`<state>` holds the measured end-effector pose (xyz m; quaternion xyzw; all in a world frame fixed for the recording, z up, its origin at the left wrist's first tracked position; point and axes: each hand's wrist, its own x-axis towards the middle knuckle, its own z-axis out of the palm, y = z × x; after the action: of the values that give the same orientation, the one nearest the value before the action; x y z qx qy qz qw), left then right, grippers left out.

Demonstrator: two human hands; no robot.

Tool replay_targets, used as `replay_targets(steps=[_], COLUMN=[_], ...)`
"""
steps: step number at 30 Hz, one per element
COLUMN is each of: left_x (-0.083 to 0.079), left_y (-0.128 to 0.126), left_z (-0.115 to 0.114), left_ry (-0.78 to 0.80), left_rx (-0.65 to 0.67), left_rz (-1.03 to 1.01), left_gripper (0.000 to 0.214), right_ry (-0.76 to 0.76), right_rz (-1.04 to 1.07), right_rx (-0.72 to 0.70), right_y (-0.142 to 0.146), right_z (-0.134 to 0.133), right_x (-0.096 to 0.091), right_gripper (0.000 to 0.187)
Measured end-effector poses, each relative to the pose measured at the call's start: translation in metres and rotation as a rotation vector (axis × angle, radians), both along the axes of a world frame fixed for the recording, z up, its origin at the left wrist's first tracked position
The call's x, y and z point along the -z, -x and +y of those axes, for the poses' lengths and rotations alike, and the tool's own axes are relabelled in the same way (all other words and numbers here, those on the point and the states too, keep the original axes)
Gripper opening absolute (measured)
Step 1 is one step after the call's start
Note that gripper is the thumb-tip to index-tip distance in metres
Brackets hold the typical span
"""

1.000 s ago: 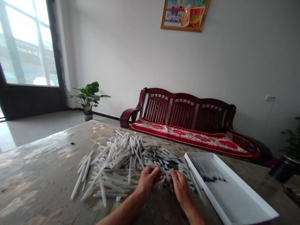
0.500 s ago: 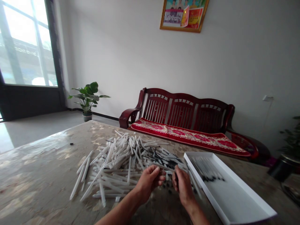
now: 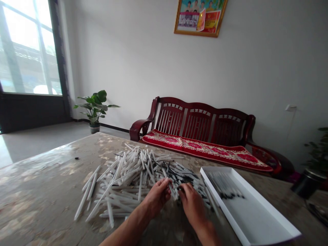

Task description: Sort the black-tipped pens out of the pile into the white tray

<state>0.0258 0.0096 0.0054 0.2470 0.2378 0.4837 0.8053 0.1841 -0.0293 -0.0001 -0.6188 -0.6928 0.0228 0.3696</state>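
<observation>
A heap of slim, whitish pen-like sticks [image 3: 128, 171] lies on the table, with darker grey and black pieces mixed in on its right side. My left hand [image 3: 159, 195] is closed at the heap's near edge, thumb and fingers pinching what looks like a slim pale stick [image 3: 172, 190]. Just to its right, my right hand [image 3: 191, 204] has its fingers curled together over the dark pieces; whatever they grip is hidden. Right of that hand, a shallow white box [image 3: 263, 218] holds a row of similar sticks [image 3: 224, 184] with dark ends.
The patterned table [image 3: 46, 201] carries a small dark bit [image 3: 76, 158] at left. Behind it stands a dark red wooden bench [image 3: 200, 119] with a red flowered cover [image 3: 205, 148]. A black pot [image 3: 307, 182] with a plant is at right, another potted plant [image 3: 94, 106] back left.
My right hand has turned palm-down and shifted slightly left over the dark pieces. My left hand has moved a little left and up, fingers still closed.
</observation>
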Motion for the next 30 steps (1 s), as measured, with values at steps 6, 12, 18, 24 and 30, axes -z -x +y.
replay_targets(steps=[6, 12, 18, 24, 30], left_x=[0.001, 0.007, 0.007, 0.007, 0.006], left_y=[0.003, -0.004, -0.004, -0.005, -0.007], left_z=[0.011, 0.004, 0.003, 0.004, 0.001], left_ry=[0.064, -0.019, -0.018, -0.008, -0.04], left_rx=[-0.238, -0.265, -0.296, -0.295, -0.246], left_rz=[-0.009, 0.013, 0.027, 0.034, 0.071], left_gripper=[0.024, 0.041, 0.041, 0.041, 0.039], right_ry=[0.033, -0.016, -0.116, -0.036, 0.006], right_rz=[-0.383, -0.341, 0.427, 0.974, 1.031], right_rx=[0.08, 0.063, 0.035, -0.032, -0.061], right_y=[0.017, 0.008, -0.001, 0.005, 0.01], right_z=[0.002, 0.009, 0.019, 0.018, 0.017], right_x=[0.002, 0.015, 0.017, 0.007, 0.003], right_gripper=[0.033, 0.039, 0.023, 0.034, 0.035])
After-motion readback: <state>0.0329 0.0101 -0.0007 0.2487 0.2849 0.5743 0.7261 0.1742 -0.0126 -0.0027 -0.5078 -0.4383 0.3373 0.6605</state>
